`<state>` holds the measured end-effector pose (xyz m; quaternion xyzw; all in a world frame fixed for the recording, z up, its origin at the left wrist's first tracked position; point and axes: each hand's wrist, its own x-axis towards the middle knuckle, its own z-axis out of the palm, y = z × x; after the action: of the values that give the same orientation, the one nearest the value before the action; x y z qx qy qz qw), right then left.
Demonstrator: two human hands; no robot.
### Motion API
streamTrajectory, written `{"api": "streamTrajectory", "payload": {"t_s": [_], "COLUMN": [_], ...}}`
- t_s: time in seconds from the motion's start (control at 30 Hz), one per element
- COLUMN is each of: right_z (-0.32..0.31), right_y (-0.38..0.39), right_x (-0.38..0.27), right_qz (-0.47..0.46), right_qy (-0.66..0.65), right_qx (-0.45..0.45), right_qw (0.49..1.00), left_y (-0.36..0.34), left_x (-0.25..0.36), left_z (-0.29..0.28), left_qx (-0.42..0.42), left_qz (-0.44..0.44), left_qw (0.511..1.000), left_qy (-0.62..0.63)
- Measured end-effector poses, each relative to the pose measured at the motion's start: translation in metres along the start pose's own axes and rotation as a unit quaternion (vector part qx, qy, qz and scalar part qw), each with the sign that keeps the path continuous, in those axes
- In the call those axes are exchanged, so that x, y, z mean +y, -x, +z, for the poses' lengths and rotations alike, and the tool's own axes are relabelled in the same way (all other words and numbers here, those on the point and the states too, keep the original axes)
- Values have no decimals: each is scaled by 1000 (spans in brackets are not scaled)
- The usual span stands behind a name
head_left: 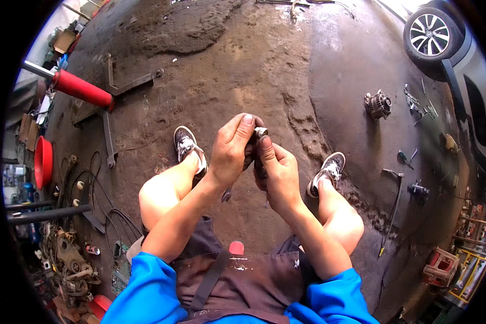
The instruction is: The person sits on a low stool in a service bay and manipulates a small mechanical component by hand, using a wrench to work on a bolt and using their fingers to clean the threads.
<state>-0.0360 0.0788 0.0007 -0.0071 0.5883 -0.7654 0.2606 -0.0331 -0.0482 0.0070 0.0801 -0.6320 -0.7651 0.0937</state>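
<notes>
My left hand (231, 146) and my right hand (278, 168) meet in front of me, between my knees. Both are closed around a small, round, shiny metal part (261, 132). It shows only at the top between my thumbs; fingers hide the rest, so its exact kind is unclear. Dark grime marks the fingertips. Below my left hand a small grey metal end, like that of a wrench (227, 195), is visible; whether it lies on the floor or is held I cannot tell.
An alternator (378, 104) lies on the stained floor to the right, near loose tools (420, 102) and a long-handled wrench (394, 210). A parked car's wheel (429, 33) is at far right. Left are a lift with a red cylinder (83, 89), a red funnel (43, 162) and cables (110, 208).
</notes>
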Motion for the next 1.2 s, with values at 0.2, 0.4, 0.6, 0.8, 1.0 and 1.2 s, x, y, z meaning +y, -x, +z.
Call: {"api": "streamTrajectory", "payload": {"t_s": [0.2, 0.4, 0.6, 0.8, 1.0, 1.2], "right_z": [-3, -12, -12, 1, -5, 13], "right_y": [0, -1, 12, 37, 30, 42], "right_x": [-3, -14, -10, -5, -11, -18], "right_qz": [-71, -20, 101, 218, 216, 247], "right_qy": [146, 168, 80, -152, -37, -181], "right_qx": [19, -40, -104, -169, -121, -81], "right_qw": [987, 985, 986, 949, 968, 948], "left_y": [5, 2, 7, 0, -6, -7], "left_x": [-2, -1, -1, 18, 11, 2], "left_z": [2, -7, -14, -19, -20, -9], "left_qx": [8, -17, -21, -10, -41, 18], "left_qz": [14, -96, -196, -235, -220, -215], "left_qw": [1000, 993, 974, 960, 968, 972], "left_qy": [-8, 70, 114, 150, 118, 96]}}
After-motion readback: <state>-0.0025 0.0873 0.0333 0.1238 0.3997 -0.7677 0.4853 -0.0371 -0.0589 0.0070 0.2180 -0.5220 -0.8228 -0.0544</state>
